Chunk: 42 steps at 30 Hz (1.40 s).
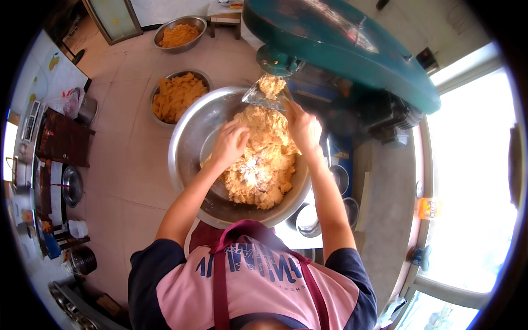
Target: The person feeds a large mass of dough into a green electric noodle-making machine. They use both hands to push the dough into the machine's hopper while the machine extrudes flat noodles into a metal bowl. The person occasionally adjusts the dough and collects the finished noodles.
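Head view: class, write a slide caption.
Left hand and right hand over dough in a wide metal bowl beside a green machine.

The dough (pixel 275 140) was a pale golden yellow, whitening to a bright patch toward its lower part, and the large bowl (pixel 190 135) around it was silvery grey. The lumps (pixel 179 98) in the two smaller bowls (pixel 182 50) were a deeper orange-yellow. The machine (pixel 330 38) was dark teal green. The shirt (pixel 264 300) was pink, with navy lettering (pixel 264 257) and navy sleeves (pixel 157 275), under maroon straps (pixel 220 286). The floor tiles (pixel 126 170) were pinkish beige, ruled with a faint grid. The cabinet (pixel 65 140) was dark reddish brown, the packet (pixel 429 208) orange.
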Available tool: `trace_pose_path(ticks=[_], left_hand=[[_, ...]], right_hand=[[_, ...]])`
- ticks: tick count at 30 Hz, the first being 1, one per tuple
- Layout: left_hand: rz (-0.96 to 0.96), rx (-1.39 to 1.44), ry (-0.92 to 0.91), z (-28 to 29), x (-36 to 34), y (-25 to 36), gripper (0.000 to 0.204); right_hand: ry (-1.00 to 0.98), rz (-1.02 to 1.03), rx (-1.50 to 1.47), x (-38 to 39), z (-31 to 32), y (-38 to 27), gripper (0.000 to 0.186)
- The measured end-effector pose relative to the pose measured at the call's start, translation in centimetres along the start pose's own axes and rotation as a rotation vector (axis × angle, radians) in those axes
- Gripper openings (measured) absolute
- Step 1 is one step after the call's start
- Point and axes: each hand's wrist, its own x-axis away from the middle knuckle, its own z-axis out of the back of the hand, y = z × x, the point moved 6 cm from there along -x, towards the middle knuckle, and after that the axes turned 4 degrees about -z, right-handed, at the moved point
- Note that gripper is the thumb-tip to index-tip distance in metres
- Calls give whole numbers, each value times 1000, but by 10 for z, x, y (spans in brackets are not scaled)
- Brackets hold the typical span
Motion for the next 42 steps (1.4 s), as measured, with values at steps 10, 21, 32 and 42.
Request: trace_pose_path(ticks=[10,21,32,42], left_hand=[[285,-68,342,126,120,-32,10],[377,-106,524,145,152,-68,11],[713,-73,346,140,175,-79,40],[627,230,368,101,214,-89,38]], right_hand=[[-187,-16,331,-97,-107,-3,27],[-188,-39,450,-82,-78,-45,26],[-113,57,280,-63,-64,-54,26],[-102,58,615,-94,-116,-49,57]])
